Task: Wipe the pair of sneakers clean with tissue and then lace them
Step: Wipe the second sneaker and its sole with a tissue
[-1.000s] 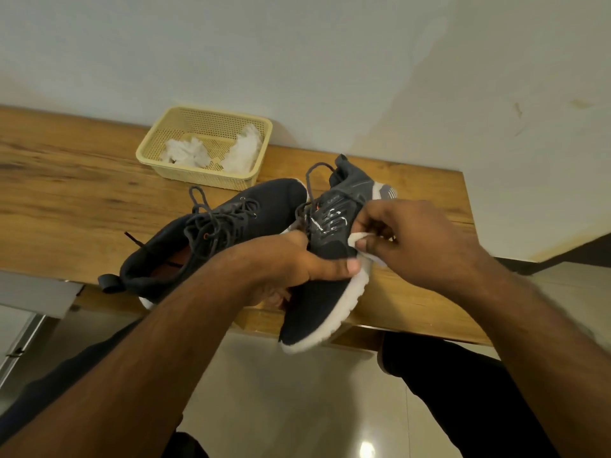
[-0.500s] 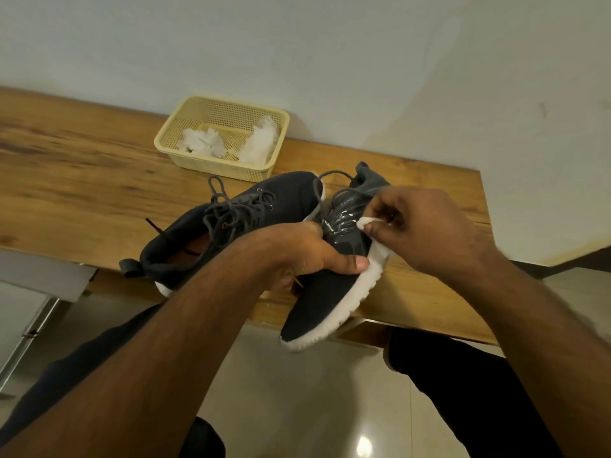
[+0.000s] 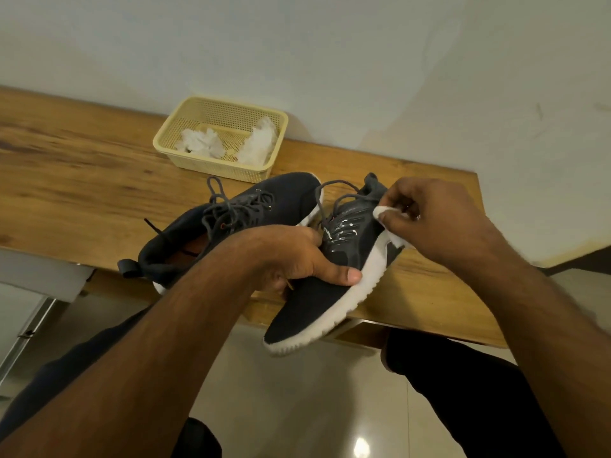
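Observation:
My left hand grips a dark sneaker with a white sole around its middle, toe pointing toward me over the table's front edge. My right hand pinches a white tissue against the sneaker's side near the heel. The second dark sneaker lies on the wooden table to the left, its grey laces loose on top.
A yellow plastic basket stands at the back against the wall, with crumpled white tissues inside. A pale wall rises behind the table. Below the table edge are my dark trousers and a glossy tiled floor.
My right hand has slid the tissue up along the sneaker's side toward the heel. The left hand keeps its grip on the sneaker.

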